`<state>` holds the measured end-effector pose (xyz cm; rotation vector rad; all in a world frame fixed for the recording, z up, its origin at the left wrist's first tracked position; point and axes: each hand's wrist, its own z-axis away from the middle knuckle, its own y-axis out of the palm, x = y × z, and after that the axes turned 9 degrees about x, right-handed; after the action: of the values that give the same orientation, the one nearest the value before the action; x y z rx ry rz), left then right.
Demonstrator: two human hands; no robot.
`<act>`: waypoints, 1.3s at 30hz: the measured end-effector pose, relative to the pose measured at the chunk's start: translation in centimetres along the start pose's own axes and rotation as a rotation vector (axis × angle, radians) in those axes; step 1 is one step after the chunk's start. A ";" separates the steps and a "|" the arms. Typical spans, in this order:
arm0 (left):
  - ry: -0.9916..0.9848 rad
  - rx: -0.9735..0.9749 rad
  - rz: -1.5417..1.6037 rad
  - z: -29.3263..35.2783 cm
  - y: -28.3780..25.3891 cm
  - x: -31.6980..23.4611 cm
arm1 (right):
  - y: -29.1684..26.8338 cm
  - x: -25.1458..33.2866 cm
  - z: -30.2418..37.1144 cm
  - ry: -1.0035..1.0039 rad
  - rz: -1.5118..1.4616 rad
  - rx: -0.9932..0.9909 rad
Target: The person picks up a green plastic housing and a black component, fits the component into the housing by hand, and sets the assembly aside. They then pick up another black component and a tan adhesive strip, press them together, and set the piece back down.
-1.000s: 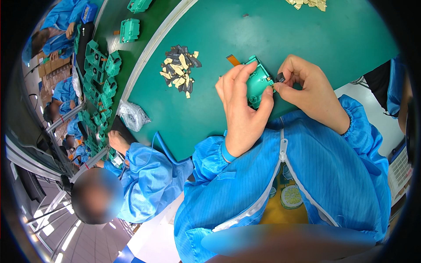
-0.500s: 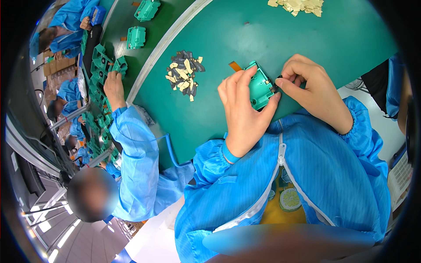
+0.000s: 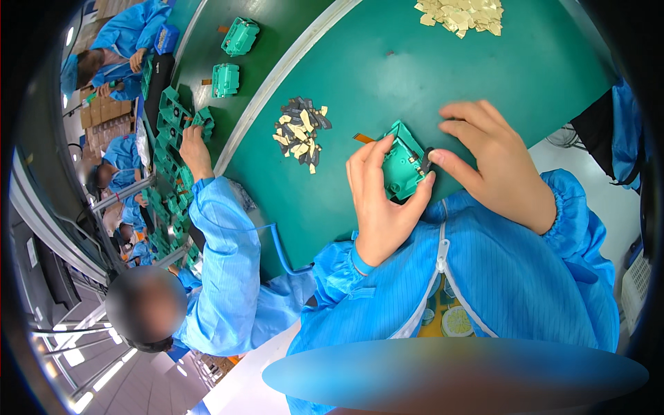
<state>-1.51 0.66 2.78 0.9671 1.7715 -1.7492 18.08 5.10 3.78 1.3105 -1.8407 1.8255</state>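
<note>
from my remote seat i see the green housing [image 3: 401,168] near 2 o'clock from the view's centre: a glossy, open shell with raised studs inside, an orange ribbon [image 3: 364,138] at its 10 o'clock and 1 dark piece [image 3: 426,162] along its 3 o'clock edge. the left hand [image 3: 382,207] clamps the housing between fingers and thumb; the right hand [image 3: 501,166] has its thumb against the dark piece, fingers spread apart.
</note>
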 end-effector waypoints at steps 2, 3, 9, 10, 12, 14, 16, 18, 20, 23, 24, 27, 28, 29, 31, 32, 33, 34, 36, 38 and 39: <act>0.001 0.006 -0.021 0.2 -0.2 0.0 | -0.2 0.2 0.0 0.012 -0.125 0.028; 0.002 0.007 -0.022 0.2 -0.3 0.0 | -0.6 0.7 -0.2 0.147 -0.342 0.137; 0.069 0.075 -0.079 0.3 -0.9 0.6 | -0.1 -0.7 -0.4 0.377 -0.833 0.356; 0.061 0.089 -0.030 0.4 -0.9 0.7 | 0.0 -0.7 -0.3 0.346 -0.856 0.347; 0.052 0.105 0.017 0.6 -0.9 1.0 | 0.5 -0.7 0.0 0.346 -0.918 0.324; 0.014 0.158 0.312 0.9 -0.8 1.4 | 0.5 -0.5 0.2 0.346 -0.977 0.298; 0.026 0.176 0.351 0.9 -0.7 1.9 | 0.0 -0.2 0.0 0.453 -1.091 0.384; 0.035 0.191 0.388 0.9 -0.8 2.1 | -0.8 0.5 -0.3 0.478 -1.064 0.411; 0.021 0.157 0.406 0.8 -0.9 2.0 | -0.8 0.9 -0.2 0.503 -1.036 0.438; 0.059 0.191 0.367 0.7 -1.6 2.0 | -0.5 1.4 -0.1 0.473 -1.022 0.412; 0.059 0.191 0.365 0.7 -2.0 2.1 | -0.4 1.5 0.0 0.466 -1.022 0.390; 0.087 0.305 0.348 0.9 -2.8 2.4 | -0.3 1.8 0.0 0.450 -0.995 0.368; 0.054 0.299 0.379 1.0 -2.9 2.2 | -0.2 1.9 0.0 0.442 -0.966 0.367; 0.021 0.293 0.409 1.1 -2.9 2.1 | -0.2 2.0 0.1 0.442 -0.968 0.367; -0.039 0.293 0.461 1.3 -3.2 1.2 | -0.1 2.1 0.2 0.400 -0.883 0.347; -0.098 0.293 0.514 1.4 -3.2 0.9 | 0.0 2.1 0.2 0.401 -0.884 0.346; -0.099 0.295 0.513 1.4 -3.1 0.8 | 0.0 2.1 0.2 0.386 -0.856 0.345; -0.099 0.275 0.561 1.5 -3.0 0.7 | 0.1 2.1 0.2 0.370 -0.828 0.345; -0.099 0.256 0.609 1.5 -2.9 0.6 | 0.2 2.2 0.2 0.352 -0.822 0.331; -0.107 0.238 0.637 1.6 -2.8 0.4 | 0.5 2.3 0.3 0.335 -0.818 0.318; -0.108 0.239 0.636 1.6 -2.9 0.3 | 0.5 2.3 0.4 0.328 -0.806 0.319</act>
<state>-4.13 -0.72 4.32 1.3239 1.0329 -1.5633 16.52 3.72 5.02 1.4427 -0.7002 1.7375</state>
